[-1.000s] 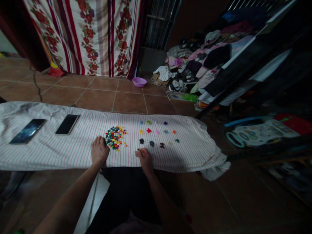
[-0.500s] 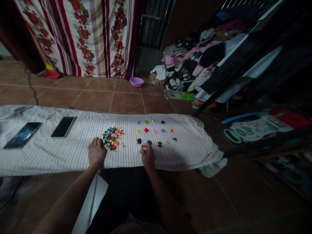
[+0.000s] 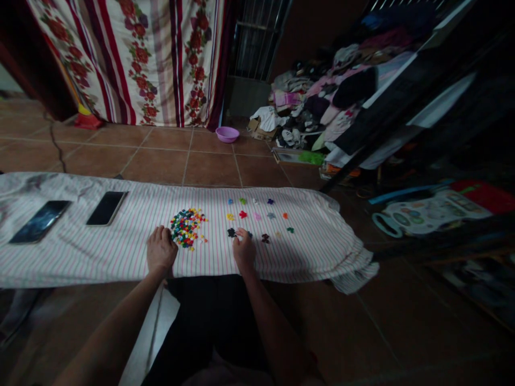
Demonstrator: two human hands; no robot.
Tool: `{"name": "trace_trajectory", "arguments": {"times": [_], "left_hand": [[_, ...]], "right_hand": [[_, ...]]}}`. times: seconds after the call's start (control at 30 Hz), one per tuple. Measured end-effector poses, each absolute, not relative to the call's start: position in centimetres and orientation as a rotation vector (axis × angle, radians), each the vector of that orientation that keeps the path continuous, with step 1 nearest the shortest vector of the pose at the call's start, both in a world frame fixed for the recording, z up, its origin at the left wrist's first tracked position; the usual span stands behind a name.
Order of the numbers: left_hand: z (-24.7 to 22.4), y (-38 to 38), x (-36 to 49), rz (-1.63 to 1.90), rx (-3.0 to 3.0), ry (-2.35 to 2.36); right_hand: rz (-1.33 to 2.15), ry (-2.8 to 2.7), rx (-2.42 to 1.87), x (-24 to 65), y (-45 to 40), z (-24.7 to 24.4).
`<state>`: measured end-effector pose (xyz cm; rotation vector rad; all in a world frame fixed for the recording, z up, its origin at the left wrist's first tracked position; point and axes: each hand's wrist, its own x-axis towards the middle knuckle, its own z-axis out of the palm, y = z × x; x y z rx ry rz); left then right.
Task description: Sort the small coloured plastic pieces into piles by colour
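Observation:
On the striped cloth [image 3: 120, 262] lies a mixed pile of small colourful pieces [image 3: 187, 228]. My left hand [image 3: 161, 249] rests at the pile's left edge, fingers curled down on the cloth; what they hold, if anything, is hidden. My right hand [image 3: 244, 251] is pinched beside the black cluster [image 3: 231, 232], and any piece between its fingertips is too small to name. It partly covers a dark blue-grey cluster [image 3: 250, 234]. Around it sit several one-colour clusters, among them a red one [image 3: 243, 214], a yellow one [image 3: 230, 216], a brown one [image 3: 265, 238] and a green one [image 3: 290, 230].
Two phones lie on the cloth at the left, one [image 3: 107, 208] nearer the pile and one [image 3: 39, 222] farther out. Beyond the surface, a purple basin [image 3: 227, 134] stands on the tiled floor near a heap of clothes [image 3: 317, 102]. A dark slanted bar crosses the right side.
My right hand has moved slightly up, its fingertips now beside the black cluster and over part of the blue-grey one. My left hand stays by the pile.

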<state>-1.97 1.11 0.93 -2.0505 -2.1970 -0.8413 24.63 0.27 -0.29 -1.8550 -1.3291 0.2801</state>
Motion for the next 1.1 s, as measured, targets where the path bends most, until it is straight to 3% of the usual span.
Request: {"name": "trace_trajectory", "arguments": {"times": [0.53,0.83,1.1], "left_hand": [[1.1,1.0,-1.9,-0.766,-2.048,-2.247],[0.7,1.1,-2.1,-0.714,-2.043,-2.217],[0.7,1.1,-2.0,-0.750,-2.025,-2.206]], "right_hand": [[0.239,-1.331,-1.781,25.0,-0.6,-1.2],[0.366,-1.787,-1.621,20.2,-1.5,0.5],[0.285,-1.941,-1.866,17.7,-0.5,1.7]]}}
